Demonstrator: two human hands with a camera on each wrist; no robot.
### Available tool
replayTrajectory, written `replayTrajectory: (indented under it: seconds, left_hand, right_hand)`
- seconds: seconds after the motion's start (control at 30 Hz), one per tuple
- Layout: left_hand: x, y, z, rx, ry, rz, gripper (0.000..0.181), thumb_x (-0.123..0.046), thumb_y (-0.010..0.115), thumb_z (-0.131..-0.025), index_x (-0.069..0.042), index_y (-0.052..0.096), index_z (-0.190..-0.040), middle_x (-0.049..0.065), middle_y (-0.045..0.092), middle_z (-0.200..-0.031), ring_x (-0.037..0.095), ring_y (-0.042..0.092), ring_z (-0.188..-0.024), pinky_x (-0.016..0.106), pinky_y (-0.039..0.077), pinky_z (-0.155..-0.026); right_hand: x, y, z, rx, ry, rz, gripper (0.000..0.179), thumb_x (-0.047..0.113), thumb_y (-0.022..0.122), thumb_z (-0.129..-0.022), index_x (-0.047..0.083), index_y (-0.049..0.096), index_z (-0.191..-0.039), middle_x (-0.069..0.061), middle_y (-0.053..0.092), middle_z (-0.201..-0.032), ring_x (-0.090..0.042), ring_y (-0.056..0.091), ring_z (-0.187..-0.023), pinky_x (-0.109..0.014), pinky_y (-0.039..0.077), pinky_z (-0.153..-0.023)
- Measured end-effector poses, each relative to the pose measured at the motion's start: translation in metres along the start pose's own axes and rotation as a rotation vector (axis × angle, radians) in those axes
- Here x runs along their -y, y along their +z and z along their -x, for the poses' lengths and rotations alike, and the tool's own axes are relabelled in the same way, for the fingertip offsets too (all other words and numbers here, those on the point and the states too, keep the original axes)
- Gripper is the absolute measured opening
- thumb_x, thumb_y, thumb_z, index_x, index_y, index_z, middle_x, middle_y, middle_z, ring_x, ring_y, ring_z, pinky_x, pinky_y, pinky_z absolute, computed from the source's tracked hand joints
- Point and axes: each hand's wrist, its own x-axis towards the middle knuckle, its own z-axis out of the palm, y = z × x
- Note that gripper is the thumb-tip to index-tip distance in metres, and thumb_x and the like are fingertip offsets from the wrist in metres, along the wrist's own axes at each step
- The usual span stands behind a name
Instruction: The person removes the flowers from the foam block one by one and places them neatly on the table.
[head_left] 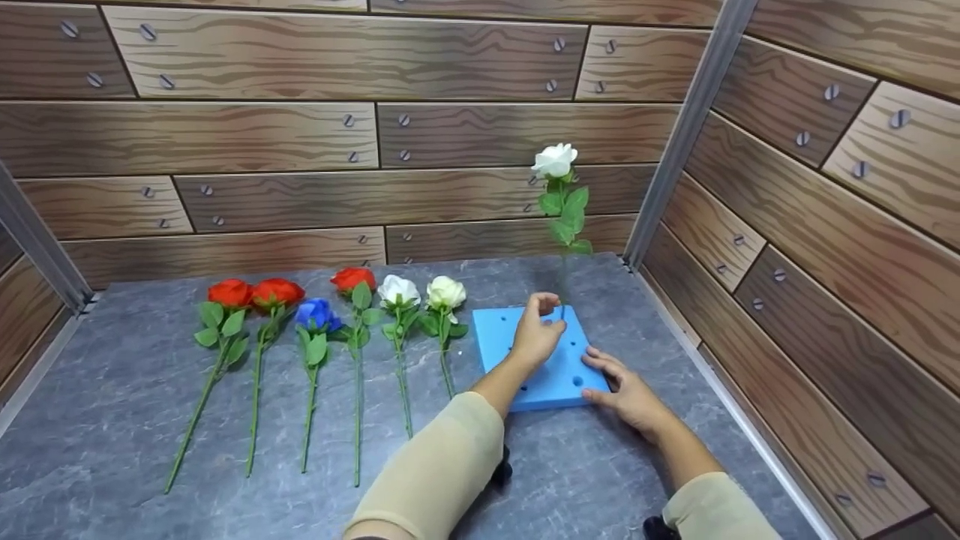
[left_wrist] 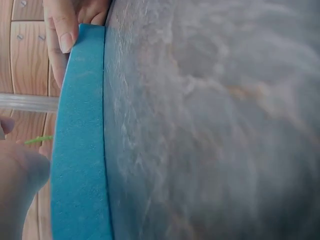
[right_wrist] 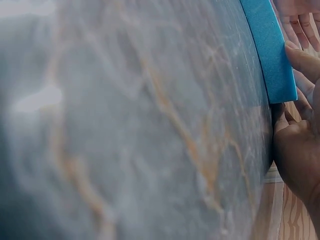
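A white rose (head_left: 556,160) stands upright at the blue foam block (head_left: 546,367), its stem meeting the block's far right part. My left hand (head_left: 534,336) reaches over the block and pinches that stem low down between thumb and fingers. In the left wrist view a short piece of green stem (left_wrist: 39,139) shows beside the blurred left hand. My right hand (head_left: 628,397) grips the block's near right corner, thumb at the front and fingers along the right side. The right wrist view shows this thumb (right_wrist: 303,60) against the blue block (right_wrist: 275,65). Several holes dot its top.
Left of the block, a row of roses lies on the grey marbled table (head_left: 112,390): red (head_left: 230,293), red (head_left: 277,292), blue (head_left: 318,315), red (head_left: 352,280), white (head_left: 399,291) and cream (head_left: 446,292). Wood-patterned walls (head_left: 300,142) stand behind and to the right.
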Motion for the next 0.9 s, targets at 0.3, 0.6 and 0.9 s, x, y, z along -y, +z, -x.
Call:
replayTrajectory:
  seconds: [0.3, 0.6, 0.9]
  left_hand:
    - [0.010, -0.003, -0.005, -0.007, 0.007, 0.042, 0.041, 0.002, 0.065, -0.100, -0.002, 0.055, -0.139, 0.019, 0.060, -0.148, 0.033, 0.059, -0.140, 0.039, 0.054, -0.118]
    - [0.005, 0.002, -0.007, 0.120, -0.122, -0.087, 0.066, -0.008, 0.063, -0.106, -0.005, 0.035, -0.165, 0.009, 0.048, -0.169, 0.029, 0.046, -0.159, 0.043, 0.041, -0.132]
    - [-0.003, -0.002, -0.008, 0.279, -0.195, -0.210, 0.081, -0.019, 0.062, -0.110, -0.014, 0.014, -0.175, -0.001, 0.031, -0.180, 0.026, 0.031, -0.167, 0.047, 0.030, -0.138]
  right_hand:
    - [0.002, -0.002, -0.003, 0.006, -0.007, 0.023, 0.073, 0.021, 0.081, -0.099, 0.004, 0.048, -0.162, -0.016, 0.025, -0.181, -0.041, 0.012, -0.170, -0.054, 0.012, -0.138]
    - [0.000, -0.003, -0.002, 0.000, -0.011, 0.001, 0.074, 0.019, 0.081, -0.099, 0.003, 0.047, -0.162, -0.017, 0.024, -0.180, -0.041, 0.012, -0.170, -0.052, 0.012, -0.138]
    - [0.001, -0.001, 0.001, 0.023, 0.004, -0.012, 0.074, 0.022, 0.079, -0.100, 0.005, 0.045, -0.164, -0.016, 0.021, -0.182, -0.041, 0.011, -0.170, -0.055, 0.016, -0.139]
